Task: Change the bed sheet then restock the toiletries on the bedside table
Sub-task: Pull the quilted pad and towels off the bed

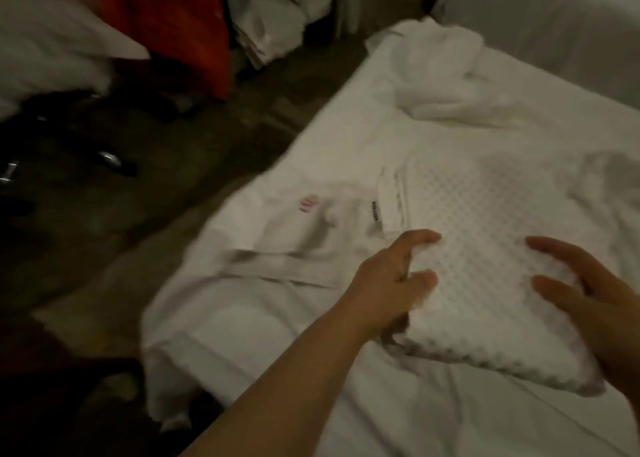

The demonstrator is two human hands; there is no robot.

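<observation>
White cloth fills your view: a folded waffle-textured sheet (485, 248) lies on the bed (398, 404), near its left edge, on top of a smooth white sheet (277, 283). Its raised checker pattern is clear, and stacked fold layers show at its far-left corner. Its long axis runs from that far-left corner down to the near right. To its left, the smooth sheet carries a small red mark (308, 204) and a dark tag (375, 212); both are too blurred to read. Your left hand (388, 283) has its fingers (420, 237) curled over the folded sheet's left edge, thumb against the side, gripping it. Your right hand (588, 293) rests on the right part, fingers spread and loosely bent, clasping nothing. A crumpled white bundle (440, 75) lies farther up the bed.
</observation>
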